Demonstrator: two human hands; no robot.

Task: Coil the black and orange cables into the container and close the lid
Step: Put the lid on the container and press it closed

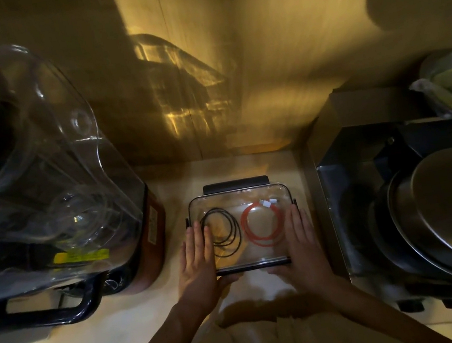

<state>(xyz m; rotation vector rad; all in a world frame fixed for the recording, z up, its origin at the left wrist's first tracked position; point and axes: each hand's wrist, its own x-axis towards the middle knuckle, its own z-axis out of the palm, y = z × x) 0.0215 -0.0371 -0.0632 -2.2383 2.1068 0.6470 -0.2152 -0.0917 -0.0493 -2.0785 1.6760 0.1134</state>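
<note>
- one clear container [239, 196] with one lid [235, 184]
- two coiled cables: one black cable [223, 233], one orange cable [262, 225]
- two hands: left hand [197, 266], right hand [303, 245]
- one blender [39, 172]

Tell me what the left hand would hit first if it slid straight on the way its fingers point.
Likely the black side latch on the container's left edge, just past the left hand's fingertips; depth is unclear.
</note>
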